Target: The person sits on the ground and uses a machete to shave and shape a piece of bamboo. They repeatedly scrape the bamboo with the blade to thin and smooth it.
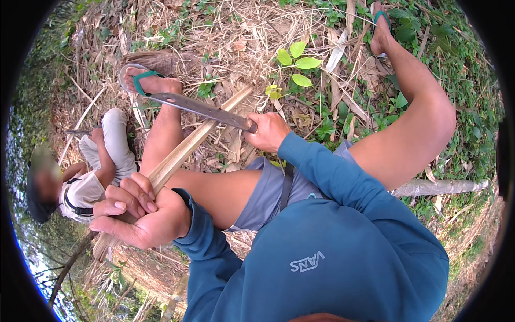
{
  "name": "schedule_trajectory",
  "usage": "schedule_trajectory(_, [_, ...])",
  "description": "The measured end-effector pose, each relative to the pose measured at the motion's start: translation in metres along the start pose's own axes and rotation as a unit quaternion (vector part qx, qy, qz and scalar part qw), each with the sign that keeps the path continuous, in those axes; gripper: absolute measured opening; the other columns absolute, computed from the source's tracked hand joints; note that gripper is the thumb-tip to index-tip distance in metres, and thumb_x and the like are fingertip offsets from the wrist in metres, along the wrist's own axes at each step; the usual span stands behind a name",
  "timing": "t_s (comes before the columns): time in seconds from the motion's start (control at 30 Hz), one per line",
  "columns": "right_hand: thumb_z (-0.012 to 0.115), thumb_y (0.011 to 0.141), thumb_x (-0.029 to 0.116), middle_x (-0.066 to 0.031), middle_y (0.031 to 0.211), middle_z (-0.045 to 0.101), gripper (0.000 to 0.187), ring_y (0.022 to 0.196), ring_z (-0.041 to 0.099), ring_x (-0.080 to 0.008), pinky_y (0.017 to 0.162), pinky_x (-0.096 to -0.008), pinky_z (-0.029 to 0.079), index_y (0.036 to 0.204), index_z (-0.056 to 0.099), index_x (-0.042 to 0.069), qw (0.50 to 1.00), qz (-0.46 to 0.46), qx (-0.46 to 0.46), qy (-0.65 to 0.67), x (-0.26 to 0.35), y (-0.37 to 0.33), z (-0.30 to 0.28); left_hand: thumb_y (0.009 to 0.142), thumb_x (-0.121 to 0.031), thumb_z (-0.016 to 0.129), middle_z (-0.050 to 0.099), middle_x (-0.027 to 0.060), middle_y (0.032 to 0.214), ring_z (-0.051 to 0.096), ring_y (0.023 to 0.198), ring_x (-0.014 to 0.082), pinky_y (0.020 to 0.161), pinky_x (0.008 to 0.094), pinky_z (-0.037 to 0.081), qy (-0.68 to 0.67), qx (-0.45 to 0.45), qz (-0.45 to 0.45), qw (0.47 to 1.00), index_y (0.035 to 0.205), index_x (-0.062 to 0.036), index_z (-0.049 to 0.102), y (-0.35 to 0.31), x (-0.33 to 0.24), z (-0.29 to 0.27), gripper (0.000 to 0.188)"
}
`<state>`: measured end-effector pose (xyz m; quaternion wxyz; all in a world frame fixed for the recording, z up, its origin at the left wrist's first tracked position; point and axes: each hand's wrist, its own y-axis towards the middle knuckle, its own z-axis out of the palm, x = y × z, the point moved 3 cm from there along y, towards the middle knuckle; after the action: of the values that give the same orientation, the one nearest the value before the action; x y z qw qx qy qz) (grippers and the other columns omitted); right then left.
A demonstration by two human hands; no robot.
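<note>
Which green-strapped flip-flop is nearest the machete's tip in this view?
The left foot's flip-flop: the tip of the machete appears right beside it. The right foot's flip-flop is well away, at the upper right.

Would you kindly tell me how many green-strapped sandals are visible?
2: one green-strapped sandal on the wearer's left foot, another sandal on the right foot near the top edge. The co-worker's feet are hidden, so more may exist.

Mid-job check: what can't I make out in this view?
Head view: handle of the knife, covered by the right hand.
Head view: stretch of the stick in the grip of the left hand, covered by that hand.
Head view: whether knife and stick touch; the knife covers their crossing.
Head view: dark item near the co-worker's hand, too small to identify.
</note>
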<state>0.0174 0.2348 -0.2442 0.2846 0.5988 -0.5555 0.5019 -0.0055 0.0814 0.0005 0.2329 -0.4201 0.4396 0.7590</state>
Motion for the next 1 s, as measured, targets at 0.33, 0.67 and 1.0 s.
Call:
schedule_trajectory(0.33, [0.062,0.075,0.022,-0.0185,0.058,0.057,0.019,0.058,0.059,-0.04,0.058,-0.0479,0.048,0.076,0.057,0.004,1.0,0.022,-0.008,-0.011,0.008,-0.005,-0.001,0.103,-0.04,0.036,0.024,-0.0023,0.055,0.018,0.039,0.0051,0.037,0.0194,0.017,0.048,-0.038,0.021,0.998,0.077,-0.0101,0.039,-0.008,0.002,0.002,0.039])
schedule_trajectory(0.67, [0.061,0.076,0.028,-0.0222,0.065,0.062,0.024,0.067,0.063,-0.0422,0.069,-0.0499,0.051,0.08,0.061,0.004,0.996,0.077,0.033,-0.019,-0.008,-0.002,0.003,0.103,-0.042,0.035,0.026,-0.0022,0.054,0.018,0.039,0.0054,0.037,0.0194,0.017,0.039,-0.035,0.015,0.998,0.077,-0.0102,0.041,-0.006,0.003,-0.005,0.041])
schedule_trajectory(1.0, [0.06,0.076,0.029,-0.0228,0.07,0.064,0.024,0.072,0.064,-0.0415,0.071,-0.0499,0.052,0.084,0.064,0.007,0.992,0.118,0.025,-0.049,-0.038,0.002,0.012,0.103,-0.042,0.036,0.027,-0.0023,0.054,0.018,0.039,0.0057,0.037,0.0193,0.017,0.046,-0.041,0.018,0.998,0.077,-0.0094,0.044,-0.003,0.003,-0.01,0.042])
